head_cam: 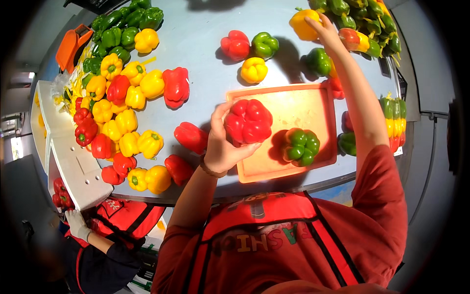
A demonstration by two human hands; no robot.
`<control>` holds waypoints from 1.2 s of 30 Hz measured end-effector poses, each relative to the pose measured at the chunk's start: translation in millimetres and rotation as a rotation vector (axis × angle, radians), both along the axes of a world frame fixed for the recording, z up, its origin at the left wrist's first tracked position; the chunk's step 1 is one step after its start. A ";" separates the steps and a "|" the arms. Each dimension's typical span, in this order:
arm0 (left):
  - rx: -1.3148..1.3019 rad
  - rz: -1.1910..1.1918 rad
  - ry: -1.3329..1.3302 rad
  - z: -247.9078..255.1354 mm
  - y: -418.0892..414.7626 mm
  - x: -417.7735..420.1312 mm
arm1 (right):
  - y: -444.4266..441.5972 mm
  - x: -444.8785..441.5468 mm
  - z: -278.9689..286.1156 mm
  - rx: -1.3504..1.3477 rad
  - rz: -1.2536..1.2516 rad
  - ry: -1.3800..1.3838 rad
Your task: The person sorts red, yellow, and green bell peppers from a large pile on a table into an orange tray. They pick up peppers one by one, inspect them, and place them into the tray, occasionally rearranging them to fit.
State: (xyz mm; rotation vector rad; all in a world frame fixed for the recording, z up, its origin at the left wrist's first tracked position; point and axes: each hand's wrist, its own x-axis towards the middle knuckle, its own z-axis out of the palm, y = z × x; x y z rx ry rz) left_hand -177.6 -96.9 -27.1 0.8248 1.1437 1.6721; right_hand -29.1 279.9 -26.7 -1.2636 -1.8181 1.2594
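Note:
My left hand (226,145) grips a red bell pepper (249,121) over the left side of a shallow orange tray (304,97). In the tray's lower right lies a green bell pepper (302,147). At the upper right my right hand (325,31) has its fingers on a yellow bell pepper (304,25), held above or on the table; the gap is hard to judge. Beyond the tray sit three loose peppers close together: a red one (235,45), a green one (265,45) and a yellow one (254,70).
Loose yellow peppers (126,121) and green peppers (114,33) crowd the left side of the table. Three-coloured pepper packs (394,117) stand at the right edge, with more piled peppers (352,18) behind. A white foam box (79,161) and a co-worker's gloved hand (78,224) are lower left.

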 end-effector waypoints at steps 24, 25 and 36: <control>-0.225 0.198 0.836 6.4 37.8 -10.4 | -167.3 -42.8 60.5 0.375 1.186 0.016; -0.217 0.215 0.848 12.3 42.3 -8.1 | -171.2 -41.8 64.9 0.321 1.146 -0.031; -0.342 0.202 0.633 10.1 35.7 -30.7 | 27.8 -49.4 -36.3 0.367 0.098 0.163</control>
